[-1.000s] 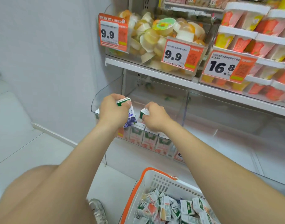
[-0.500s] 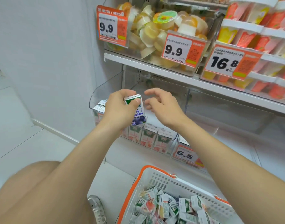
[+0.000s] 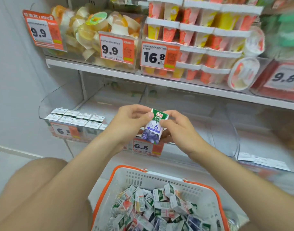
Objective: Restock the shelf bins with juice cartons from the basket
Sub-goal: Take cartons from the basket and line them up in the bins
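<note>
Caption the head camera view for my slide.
Left hand and right hand hold a blueberry juice carton above the basket.

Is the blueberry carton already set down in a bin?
No, the left hand and right hand both hold the carton in the air.

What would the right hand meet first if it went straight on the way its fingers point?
The blueberry juice carton that the right hand pinches; just beyond, the left hand.

Right hand (image 3: 179, 130), empty before, now pinches blueberry carton (image 3: 153, 130) alongside left hand (image 3: 128, 124); carton shifted rightward.
</note>
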